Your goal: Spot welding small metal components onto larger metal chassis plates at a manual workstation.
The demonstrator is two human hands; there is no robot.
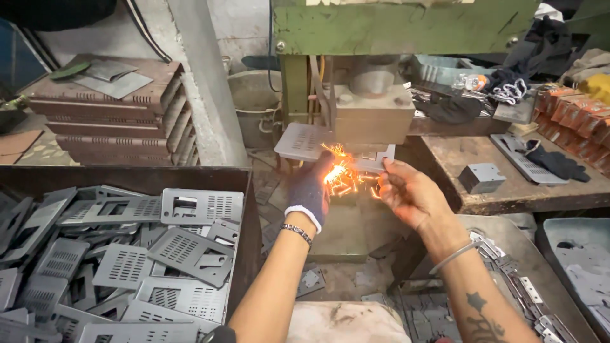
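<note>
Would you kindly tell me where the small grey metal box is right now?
In the head view, the small grey metal box sits on the brown workbench at right, beyond the bare right hand and left of a dark glove.

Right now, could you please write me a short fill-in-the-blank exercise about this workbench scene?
1. The left hand wears a dark ____.
2. Orange ____ fly between the two hands at the perforated plate.
3. The bin of grey plates sits on the person's ____ side.
4. The right hand is ____.

Missing: glove; sparks; left; bare
</note>
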